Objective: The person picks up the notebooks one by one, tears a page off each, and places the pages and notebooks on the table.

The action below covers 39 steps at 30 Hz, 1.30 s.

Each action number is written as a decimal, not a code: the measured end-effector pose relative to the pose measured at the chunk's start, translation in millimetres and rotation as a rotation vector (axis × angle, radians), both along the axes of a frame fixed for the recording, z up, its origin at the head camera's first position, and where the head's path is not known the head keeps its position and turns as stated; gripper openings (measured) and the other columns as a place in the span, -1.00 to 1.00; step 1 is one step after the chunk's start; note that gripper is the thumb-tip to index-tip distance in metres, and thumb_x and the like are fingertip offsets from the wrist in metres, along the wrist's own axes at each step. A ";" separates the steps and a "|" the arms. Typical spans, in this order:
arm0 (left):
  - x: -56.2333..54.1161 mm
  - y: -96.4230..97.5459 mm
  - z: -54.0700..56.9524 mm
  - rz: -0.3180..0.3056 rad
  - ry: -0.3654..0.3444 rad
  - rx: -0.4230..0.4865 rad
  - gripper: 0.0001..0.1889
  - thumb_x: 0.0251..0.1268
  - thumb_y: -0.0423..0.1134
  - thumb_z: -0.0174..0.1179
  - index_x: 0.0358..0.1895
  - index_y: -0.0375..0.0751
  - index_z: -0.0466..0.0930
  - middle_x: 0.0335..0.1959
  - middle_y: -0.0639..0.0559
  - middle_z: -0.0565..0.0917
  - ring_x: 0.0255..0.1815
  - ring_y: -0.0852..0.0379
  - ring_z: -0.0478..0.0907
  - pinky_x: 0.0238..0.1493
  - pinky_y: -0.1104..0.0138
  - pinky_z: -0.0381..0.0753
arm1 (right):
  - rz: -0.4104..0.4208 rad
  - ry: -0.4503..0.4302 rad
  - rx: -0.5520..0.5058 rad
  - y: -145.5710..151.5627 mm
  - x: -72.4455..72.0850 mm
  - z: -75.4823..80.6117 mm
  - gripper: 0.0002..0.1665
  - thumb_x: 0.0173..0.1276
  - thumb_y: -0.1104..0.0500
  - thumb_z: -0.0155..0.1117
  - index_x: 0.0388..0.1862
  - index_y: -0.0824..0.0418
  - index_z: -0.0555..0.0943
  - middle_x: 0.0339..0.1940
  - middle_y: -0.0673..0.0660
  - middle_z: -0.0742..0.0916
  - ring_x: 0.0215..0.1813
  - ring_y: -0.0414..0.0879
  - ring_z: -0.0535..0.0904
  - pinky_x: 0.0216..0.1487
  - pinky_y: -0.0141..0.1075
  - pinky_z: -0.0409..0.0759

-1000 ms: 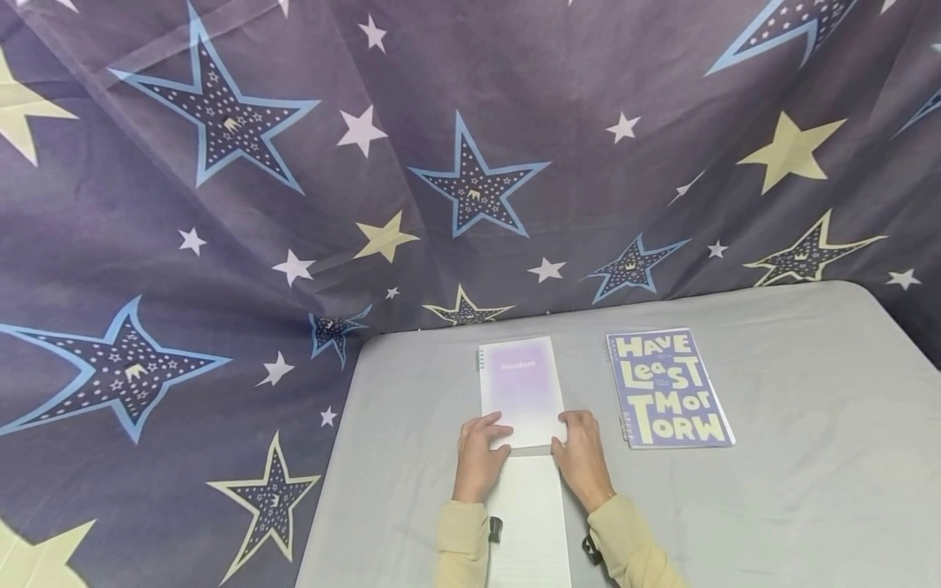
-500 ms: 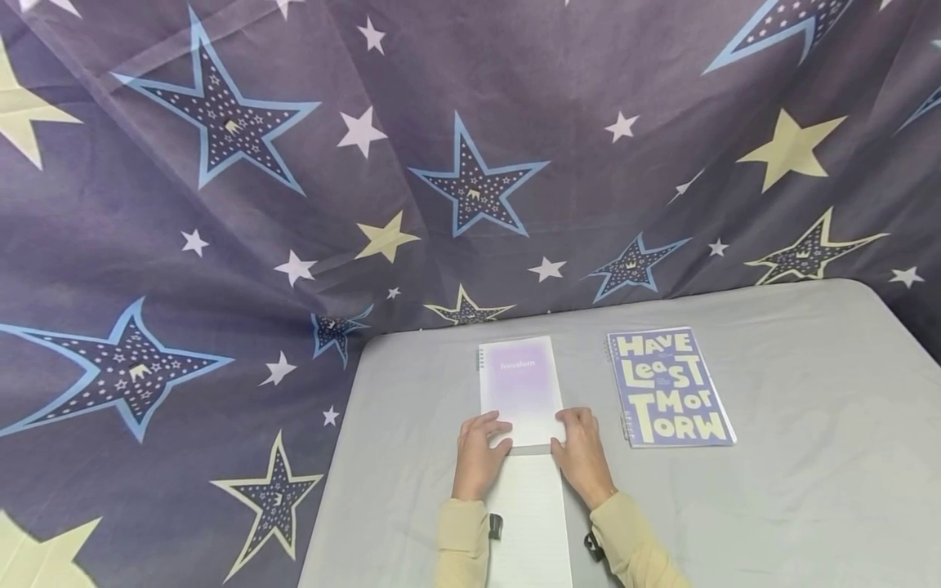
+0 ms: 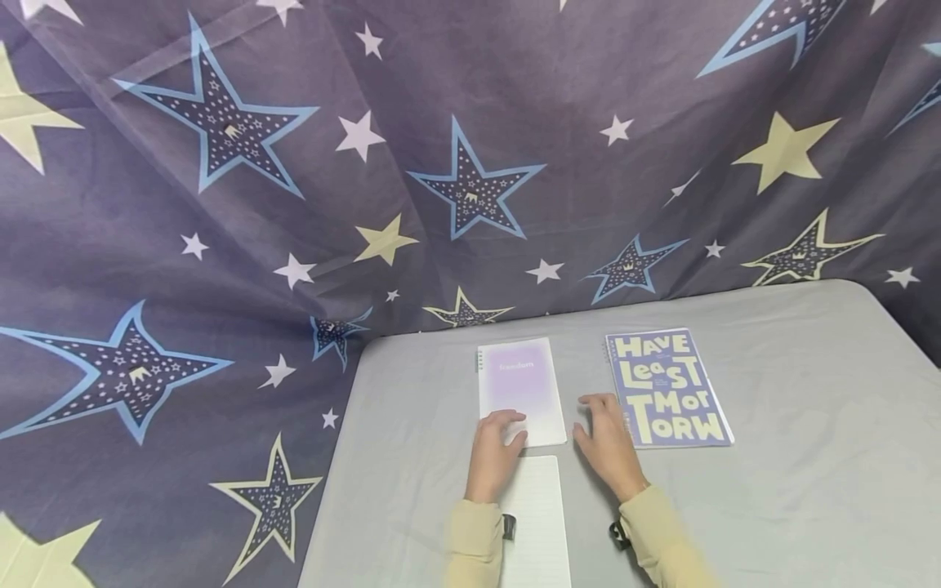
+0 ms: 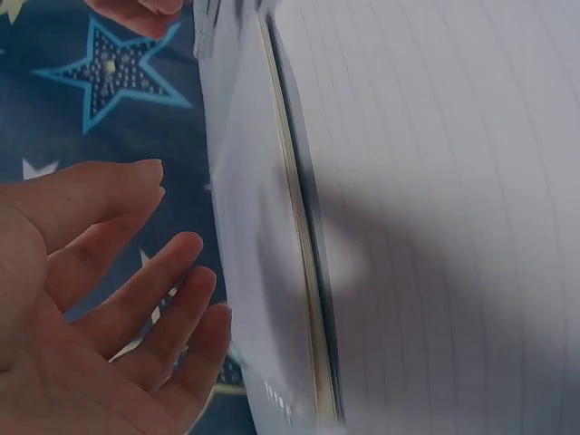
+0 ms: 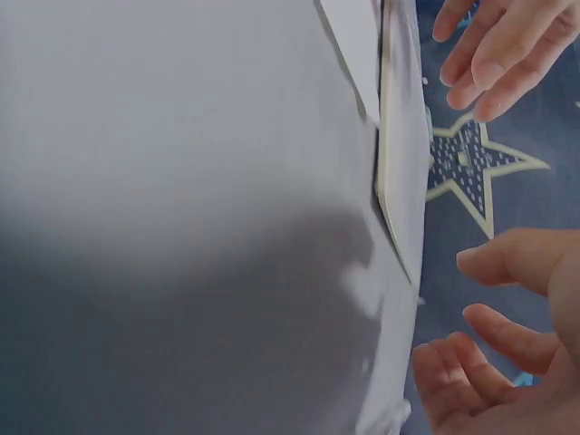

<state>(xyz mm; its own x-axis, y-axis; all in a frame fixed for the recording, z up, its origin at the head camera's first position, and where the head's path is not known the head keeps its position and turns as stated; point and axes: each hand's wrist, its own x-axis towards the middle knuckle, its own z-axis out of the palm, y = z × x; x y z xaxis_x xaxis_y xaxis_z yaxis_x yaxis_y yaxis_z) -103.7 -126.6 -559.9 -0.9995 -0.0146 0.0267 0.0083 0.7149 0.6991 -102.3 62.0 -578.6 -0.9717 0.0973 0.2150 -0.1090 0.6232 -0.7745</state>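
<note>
A spiral notebook with a purple-and-white "freedom" cover (image 3: 520, 384) lies on the grey-covered table. Just below it in the head view is a lined white page (image 3: 535, 514), partly covered by the left forearm. My left hand (image 3: 496, 453) is held above the notebook's lower left corner, fingers relaxed, nothing between them. In the left wrist view the left hand (image 4: 136, 299) shows loosely spread fingers, apart from the notebook's edge (image 4: 299, 217). To the right of the notebook, my right hand (image 3: 608, 445) hovers with loosely bent fingers and holds nothing; the right wrist view shows this right hand (image 5: 507, 344) too.
A second spiral notebook with large yellow lettering on purple (image 3: 669, 388) lies to the right, close beside the right hand. Behind the grey table (image 3: 823, 457) hangs a dark star-patterned curtain (image 3: 470, 122), which also runs along the left side.
Both hands have let go of the freedom notebook's lower corners. The right hand has moved right, toward the lettered notebook; the left has lifted and shifted slightly right. The notebooks stay in place.
</note>
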 end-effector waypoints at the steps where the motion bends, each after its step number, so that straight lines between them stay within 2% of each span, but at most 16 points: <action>1: 0.1 3.7 0.7 -0.011 0.001 0.003 -0.76 0.25 -0.27 0.33 -0.02 -0.06 0.71 0.14 0.00 0.66 0.27 -0.05 0.51 0.36 0.03 0.47 | -0.004 0.000 0.006 4.2 -0.2 0.7 -0.50 0.15 0.36 0.37 0.10 0.43 0.54 0.06 0.36 0.55 0.16 0.27 0.47 0.26 0.14 0.48; 9: 1.7 37.1 -2.5 -0.129 0.026 -0.009 -0.74 0.23 -0.28 0.33 -0.01 -0.08 0.69 0.07 0.05 0.68 0.20 0.03 0.55 0.33 0.17 0.50 | -0.041 -0.005 0.020 42.0 1.9 3.8 -0.47 0.18 0.34 0.35 0.14 0.47 0.49 0.05 0.43 0.54 0.14 0.33 0.42 0.20 0.20 0.47; 16: 7.5 69.6 -2.3 -0.218 0.041 -0.022 -0.73 0.23 -0.28 0.33 0.00 -0.04 0.69 0.06 0.09 0.69 0.14 0.08 0.57 0.27 0.24 0.55 | -0.078 -0.016 0.036 73.0 8.6 6.9 -0.46 0.21 0.35 0.31 0.17 0.52 0.46 0.03 0.47 0.52 0.09 0.33 0.40 0.13 0.22 0.45; 25: 17.6 104.0 -7.1 -0.285 0.028 -0.072 -0.73 0.23 -0.24 0.35 0.01 0.00 0.69 0.07 0.13 0.67 0.18 0.15 0.56 0.29 0.33 0.52 | -0.146 -0.050 0.069 104.8 23.5 6.9 -0.38 0.19 0.33 0.33 0.18 0.62 0.41 0.09 0.56 0.46 0.14 0.40 0.30 0.15 0.28 0.37; 31: 18.0 120.3 -11.2 -0.331 0.072 -0.172 -0.70 0.20 -0.19 0.38 0.02 0.01 0.68 0.06 0.17 0.66 0.16 0.21 0.54 0.27 0.39 0.52 | -0.185 -0.119 0.130 122.5 31.4 5.7 -0.28 0.20 0.28 0.37 0.19 0.71 0.33 0.11 0.65 0.37 0.18 0.49 0.18 0.11 0.29 0.30; 36: 16.6 132.0 -11.1 -0.345 0.102 -0.228 -0.66 0.17 -0.18 0.41 0.05 0.01 0.68 0.12 0.15 0.62 0.20 0.22 0.51 0.32 0.43 0.46 | -0.221 -0.191 0.170 132.0 35.0 4.9 -0.24 0.19 0.20 0.41 0.07 0.80 0.32 0.11 0.72 0.32 0.16 0.54 0.14 0.10 0.31 0.23; 39: 16.0 138.6 -10.6 -0.351 0.094 -0.233 -0.62 0.15 -0.19 0.43 0.08 0.01 0.66 0.19 0.12 0.58 0.25 0.19 0.49 0.37 0.43 0.42 | -0.231 -0.241 0.160 135.4 35.9 5.1 -0.27 0.22 0.17 0.39 0.01 0.80 0.34 0.13 0.73 0.30 0.19 0.56 0.12 0.10 0.33 0.23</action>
